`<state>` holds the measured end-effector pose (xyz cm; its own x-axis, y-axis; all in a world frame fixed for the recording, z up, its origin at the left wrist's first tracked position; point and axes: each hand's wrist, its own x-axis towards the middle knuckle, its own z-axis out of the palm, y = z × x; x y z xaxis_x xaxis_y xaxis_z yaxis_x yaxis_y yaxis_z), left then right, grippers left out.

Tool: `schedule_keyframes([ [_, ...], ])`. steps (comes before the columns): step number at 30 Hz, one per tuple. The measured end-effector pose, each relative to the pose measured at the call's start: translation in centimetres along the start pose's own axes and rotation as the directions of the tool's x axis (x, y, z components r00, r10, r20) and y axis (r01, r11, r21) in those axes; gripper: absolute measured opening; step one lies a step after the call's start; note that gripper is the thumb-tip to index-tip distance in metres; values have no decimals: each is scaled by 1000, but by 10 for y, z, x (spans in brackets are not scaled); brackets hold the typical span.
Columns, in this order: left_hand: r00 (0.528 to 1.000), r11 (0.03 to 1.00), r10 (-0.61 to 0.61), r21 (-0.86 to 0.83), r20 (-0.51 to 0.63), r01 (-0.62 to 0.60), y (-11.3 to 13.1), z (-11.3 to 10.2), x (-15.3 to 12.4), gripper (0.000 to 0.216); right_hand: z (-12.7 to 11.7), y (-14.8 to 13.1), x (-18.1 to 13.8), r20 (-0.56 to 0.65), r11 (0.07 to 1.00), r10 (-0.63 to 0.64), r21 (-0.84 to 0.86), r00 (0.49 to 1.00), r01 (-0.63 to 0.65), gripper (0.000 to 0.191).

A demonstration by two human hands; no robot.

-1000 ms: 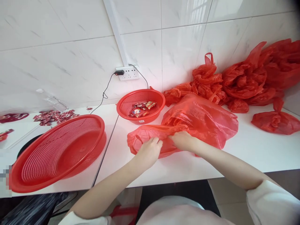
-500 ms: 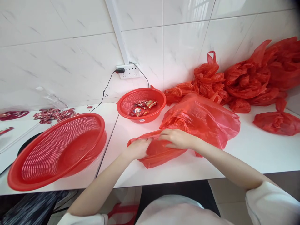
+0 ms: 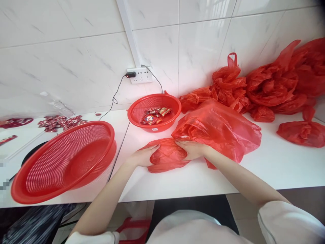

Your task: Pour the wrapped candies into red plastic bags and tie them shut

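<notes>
The small basket (image 3: 162,127) is round and made of red plastic, with a fine mesh wall, a smooth rolled rim and a pale label on its front. Inside it lies a loose heap of glossy packets (image 3: 151,119), crinkled at the edges, mostly red with some gold.

Just in front of the small basket, on the person's side, a thin red plastic bag (image 3: 167,156) lies on the smooth white table (image 3: 142,188), its film creased at the edges and rounded in the middle. The left hand (image 3: 145,156) touches the bag's left end, the right hand (image 3: 194,149) its right end. Both have their fingers stretched out along the film; whether either one pinches it, I cannot tell.

To the right of the small basket and nearer the person, a larger red bag (image 3: 223,128) spreads out, translucent, shiny and softly wrinkled, close beside the right hand. Farther right of the small basket, knotted red bags (image 3: 271,81) pile up in crumpled, lumpy folds against the glossy, grey-veined wall tiles (image 3: 203,51). Left of the small basket and nearer the person, a large basket (image 3: 106,142) of perforated red plastic tilts, wide and oval-looking, with a solid round base.
</notes>
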<state>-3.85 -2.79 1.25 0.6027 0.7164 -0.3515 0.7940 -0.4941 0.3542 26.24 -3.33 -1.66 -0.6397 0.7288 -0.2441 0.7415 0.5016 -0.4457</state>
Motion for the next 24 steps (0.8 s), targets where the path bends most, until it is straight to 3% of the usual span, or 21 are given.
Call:
schedule_keyframes([
  [2, 998, 975, 49, -216, -46, -58, -9, -5, 5, 80, -9, -5, -1, 19, 1000, 5, -9, 1000, -5, 110],
  [4, 990, 846, -61, -533, -126, -16, -14, -14, 11, 69, -24, -14, -2, 33, 999, 40, -20, 999, -40, 96],
  [6, 929, 557, -331, -829, -165, 51, -14, -23, 20, 71, -43, -27, -2, -2, 996, 85, -28, 996, -85, 73],
  [8, 811, 239, -573, -971, -117, 28, -11, -32, 31, 77, -62, -45, -3, -124, 998, 62, -5, 990, -63, 54],
  [9, 772, 113, -631, -994, -75, -5, -9, -35, 37, 76, -71, -55, -3, -211, 1000, 19, 17, 977, -16, 50],
  [10, 766, 6, -642, -999, -37, -43, -6, -37, 43, 72, -78, -64, -3, -295, 998, -34, 41, 955, 48, 47],
  [13, 845, -221, -535, -959, -30, -175, -1, -39, 56, 46, -90, -84, -6, -409, 968, -145, 130, 901, 214, 39],
  [15, 865, -275, -495, -929, -83, -246, 1, -36, 60, 33, -92, -89, -9, -382, 953, -177, 165, 907, 255, 36],
  [18, 845, -270, -520, -915, -123, -299, 2, -26, 60, 25, -93, -85, -14, -324, 957, -179, 161, 929, 240, 35],
  [24, 810, -230, -543, -889, -221, -397, 7, -5, 64, 21, -97, -61, -18, -359, 986, -32, 141, 933, 88, 34],
])
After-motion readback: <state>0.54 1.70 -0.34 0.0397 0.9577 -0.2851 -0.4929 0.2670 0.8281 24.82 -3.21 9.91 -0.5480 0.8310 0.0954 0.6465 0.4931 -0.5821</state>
